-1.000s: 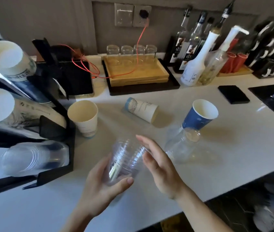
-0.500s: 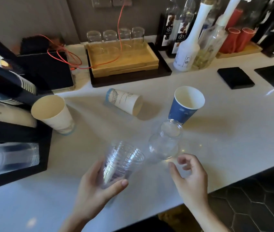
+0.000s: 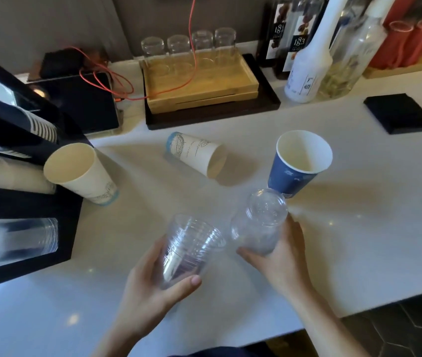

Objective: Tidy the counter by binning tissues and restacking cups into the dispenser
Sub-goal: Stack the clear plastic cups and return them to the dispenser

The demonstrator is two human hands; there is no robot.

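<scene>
Lower centre of frame: left hand (image 3: pixel 150 287) wraps a nested stack of clear ribbed plastic cups (image 3: pixel 189 249). Just right, right hand (image 3: pixel 279 258) cups an inverted clear plastic cup (image 3: pixel 258 225) on the white counter (image 3: pixel 359 240). Black cup dispenser (image 3: pixel 24 228) sits at left edge.

Left hand (image 3: pixel 150 287) grips a clear cup stack (image 3: pixel 189 249), right hand (image 3: pixel 279 258) wraps an upside-down clear cup (image 3: pixel 260 222). On the tabletop (image 3: pixel 359 215): blue cup (image 3: pixel 297 163) upright, one paper cup (image 3: pixel 195 154) lying down, another (image 3: pixel 81 173) beside the dispenser (image 3: pixel 21 210).
</scene>
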